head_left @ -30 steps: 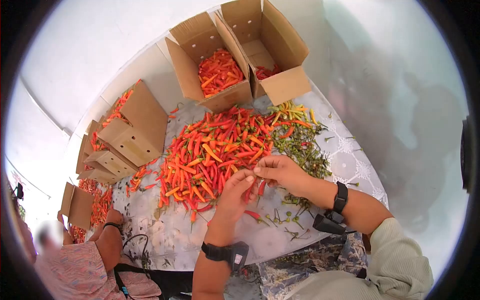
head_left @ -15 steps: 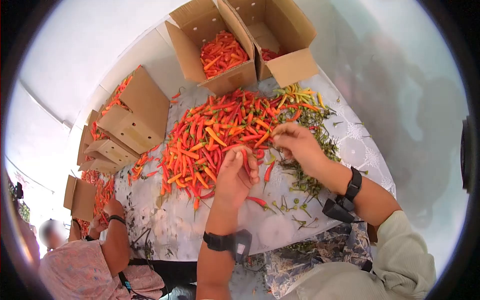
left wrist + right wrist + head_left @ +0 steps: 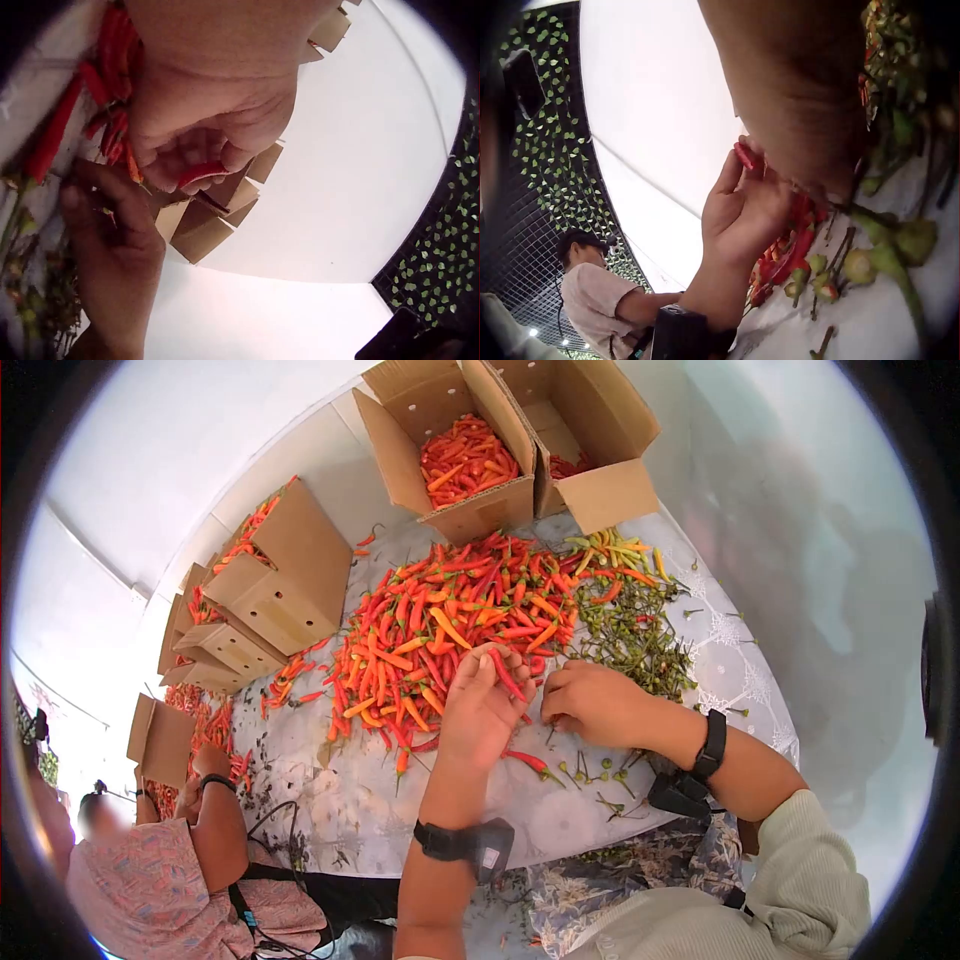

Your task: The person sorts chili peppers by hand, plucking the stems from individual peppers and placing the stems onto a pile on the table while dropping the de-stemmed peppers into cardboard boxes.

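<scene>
My left hand (image 3: 480, 705) is palm up at the near edge of the chili pile, its thumb and fingers holding a red chili (image 3: 506, 676). In the left wrist view the same red chili (image 3: 202, 174) lies across the curled fingers. Beside it, my right hand (image 3: 598, 705) is low over the table with its fingers bent downward; whether they hold anything is hidden. The large pile of red and orange chilies (image 3: 430, 630) lies beyond the left hand. Green stems (image 3: 640, 640) are heaped beyond the right hand.
Two open cardboard boxes (image 3: 480, 515) with chilies stand at the back, more boxes (image 3: 300, 580) at the left. Yellow-green chilies (image 3: 615, 548) lie by the stems. Another person (image 3: 190, 860) works at the left. Loose stems and a red chili (image 3: 527, 761) lie near my wrists.
My right hand has come down and nearer to me from beside the pile. My left hand has moved slightly right, still with a red chili. The head view has shifted.
</scene>
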Motion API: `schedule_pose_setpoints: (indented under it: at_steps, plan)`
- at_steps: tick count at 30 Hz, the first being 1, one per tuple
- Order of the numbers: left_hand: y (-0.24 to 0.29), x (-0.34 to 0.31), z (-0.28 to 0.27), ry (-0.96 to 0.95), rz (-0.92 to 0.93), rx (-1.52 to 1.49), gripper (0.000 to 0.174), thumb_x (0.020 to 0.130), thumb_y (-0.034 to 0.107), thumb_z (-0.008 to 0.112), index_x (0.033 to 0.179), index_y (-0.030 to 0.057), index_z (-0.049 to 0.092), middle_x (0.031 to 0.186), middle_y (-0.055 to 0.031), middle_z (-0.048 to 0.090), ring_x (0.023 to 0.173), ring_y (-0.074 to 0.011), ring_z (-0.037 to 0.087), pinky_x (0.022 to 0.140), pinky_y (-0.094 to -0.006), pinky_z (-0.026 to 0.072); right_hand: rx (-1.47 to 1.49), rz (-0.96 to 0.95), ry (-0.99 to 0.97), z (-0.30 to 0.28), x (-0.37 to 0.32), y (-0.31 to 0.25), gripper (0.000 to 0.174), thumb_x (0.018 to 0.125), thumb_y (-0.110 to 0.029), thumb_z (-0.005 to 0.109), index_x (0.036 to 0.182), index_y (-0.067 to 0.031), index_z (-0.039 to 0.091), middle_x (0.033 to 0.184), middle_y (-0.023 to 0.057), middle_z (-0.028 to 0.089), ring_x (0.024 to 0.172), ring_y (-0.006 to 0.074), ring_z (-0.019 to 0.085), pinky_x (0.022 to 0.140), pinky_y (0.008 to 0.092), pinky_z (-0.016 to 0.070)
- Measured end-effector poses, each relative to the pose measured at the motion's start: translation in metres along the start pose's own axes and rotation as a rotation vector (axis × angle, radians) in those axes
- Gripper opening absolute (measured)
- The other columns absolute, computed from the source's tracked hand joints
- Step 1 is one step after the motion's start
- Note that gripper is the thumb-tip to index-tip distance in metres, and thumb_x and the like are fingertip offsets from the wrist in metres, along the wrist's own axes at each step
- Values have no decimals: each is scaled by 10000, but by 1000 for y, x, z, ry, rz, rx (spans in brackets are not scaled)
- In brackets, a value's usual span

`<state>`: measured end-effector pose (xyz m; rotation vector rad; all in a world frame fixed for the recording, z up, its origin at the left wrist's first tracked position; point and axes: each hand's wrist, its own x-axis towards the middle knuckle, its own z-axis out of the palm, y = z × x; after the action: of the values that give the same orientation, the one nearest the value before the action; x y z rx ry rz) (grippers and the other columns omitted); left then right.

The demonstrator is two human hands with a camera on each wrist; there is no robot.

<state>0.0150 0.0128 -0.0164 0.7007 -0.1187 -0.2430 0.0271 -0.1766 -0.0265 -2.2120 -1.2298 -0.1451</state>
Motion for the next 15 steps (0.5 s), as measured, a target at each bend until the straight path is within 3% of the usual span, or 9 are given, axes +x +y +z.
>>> schedule_pose_setpoints:
  at_steps: [2, 5, 8, 11, 12, 15]
  plan:
    - [-1, -1, -1, -9, 0, 5, 149, 944, 176, 486, 1039, 69, 528, 954, -52, 575, 896, -173, 579, 780, -331, 510, 15, 50, 21, 2, -2, 3, 91, 716, -108, 639, 804, -95, 622, 836, 96, 547, 823, 309, 532, 726, 403, 441]
    - [-1, -1, 1, -16, 24, 23, 152, 940, 186, 497, 1036, 72, 528, 928, -36, 563, 863, -157, 562, 749, -318, 503, 40, 163, 280, -4, 4, 1, 140, 734, -70, 624, 873, -88, 618, 845, 114, 568, 819, 336, 550, 705, 398, 456]
    - [2, 0, -1, 3, 63, 48, 155, 931, 199, 517, 1027, 78, 519, 917, -24, 552, 848, -149, 543, 730, -309, 495, 195, 272, 470, -15, 8, -5, 142, 798, -49, 598, 940, -49, 597, 852, 96, 606, 781, 278, 601, 677, 350, 485]
    - [0, 0, -3, 55, 72, 81, 155, 934, 206, 514, 1022, 79, 523, 916, -31, 563, 839, -144, 552, 720, -290, 493, 798, 471, 485, -23, 11, -6, 104, 866, -76, 574, 942, -5, 579, 855, 58, 626, 727, 160, 607, 651, 288, 500]
    - [-1, -1, -1, 75, 65, 102, 159, 940, 214, 502, 1020, 78, 528, 918, -40, 575, 834, -148, 565, 718, -287, 496, 982, 485, 401, -28, 10, -4, 141, 899, -130, 566, 944, 3, 582, 849, 20, 611, 712, 75, 569, 639, 254, 501]
    - [-5, 0, -2, 77, -12, 223, 185, 956, 241, 470, 1031, 78, 517, 933, -68, 604, 822, -165, 599, 708, -295, 508, 1267, 518, 365, -28, 9, -3, 148, 891, -136, 579, 976, -15, 592, 830, 14, 603, 706, 75, 559, 636, 244, 492]
